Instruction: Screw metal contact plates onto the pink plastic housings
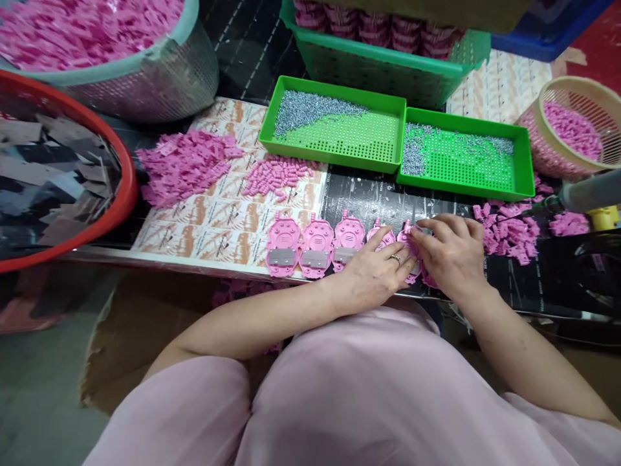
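Note:
A row of pink plastic shells (315, 246) with grey metal plates lies along the table's front edge. My left hand (376, 268), a ring on one finger, rests on the shells at the right end of the row, fingers curled over one. My right hand (449, 249) presses down on the pink shell (410, 236) between both hands, fingers bent and together. Most of that shell is hidden under the fingers.
Two green perforated trays (334, 123) (466, 152) hold small grey screws. Piles of small pink parts (184, 162) (509, 230) lie left and right. A red basin (116, 213), a grey basket (160, 71), a green crate (388, 65) and a beige basket (572, 126) surround the table.

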Demonstrator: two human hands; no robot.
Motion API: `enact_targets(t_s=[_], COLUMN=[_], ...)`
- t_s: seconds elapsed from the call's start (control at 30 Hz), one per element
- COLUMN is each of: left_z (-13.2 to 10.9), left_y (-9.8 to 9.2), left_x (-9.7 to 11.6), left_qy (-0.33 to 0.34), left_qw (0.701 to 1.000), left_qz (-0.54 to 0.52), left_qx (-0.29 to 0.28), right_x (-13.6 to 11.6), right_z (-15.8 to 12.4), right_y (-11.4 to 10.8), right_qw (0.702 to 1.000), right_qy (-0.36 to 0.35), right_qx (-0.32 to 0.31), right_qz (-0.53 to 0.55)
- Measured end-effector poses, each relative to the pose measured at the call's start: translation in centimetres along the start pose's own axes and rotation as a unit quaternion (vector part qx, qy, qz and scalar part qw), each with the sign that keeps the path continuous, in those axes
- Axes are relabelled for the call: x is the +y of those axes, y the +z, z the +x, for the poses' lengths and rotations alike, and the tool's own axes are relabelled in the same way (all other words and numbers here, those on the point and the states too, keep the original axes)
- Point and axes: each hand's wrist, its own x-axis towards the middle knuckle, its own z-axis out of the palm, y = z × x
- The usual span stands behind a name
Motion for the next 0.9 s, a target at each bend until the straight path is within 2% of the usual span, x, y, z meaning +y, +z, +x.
enact_targets(t_s=[0.1,0.23,0.4,0.5,0.6,0.7,0.77,0.83,0.9], left_z=[0.0,0.0,0.1,0.2,0.3,0.4,0.4,0.4,0.4], left_y=[0.0,-0.1,-0.3,-0.3,-0.2,-0.3,-0.5,-0.9,-1.4], left_x=[-0.1,-0.1,-0.3,-0.3,-0.3,-0.2,-0.1,-0.1,-0.3], left_qy=[0.005,0.01,0.01,0.015,0.017,0.014,0.008,0.001,-0.015], left_qw=[1.0,1.0,1.0,1.0,1.0,1.0,1.0,0.999,0.997], left_qz=[-0.005,-0.008,-0.011,-0.005,-0.004,-0.004,-0.01,-0.023,-0.04], left_qx=[0.003,-0.002,0.002,0.013,0.025,0.022,0.02,0.036,0.062], right_x=[-0.3,-0.2,-0.2,1.0,3.4,5.5,6.3,6.4,5.9], right_z=[-0.1,0.5,0.6,0.1,-0.8,-1.5,-1.6,-1.4,-1.0], right_y=[-1.1,-1.3,-0.7,-1.2,-2.2,-2.2,-1.7,-1.4,-1.5], right_qw=[0.998,0.998,1.0,1.0,0.998,0.984,0.974,0.972,0.964], right_qy=[-0.023,-0.037,-0.017,0.001,0.063,0.131,0.159,0.196,0.243], right_qx=[-0.026,-0.046,-0.016,0.004,-0.01,-0.091,-0.14,-0.125,-0.057], right_qz=[-0.051,-0.032,0.005,0.024,-0.015,-0.082,-0.081,-0.033,0.093])
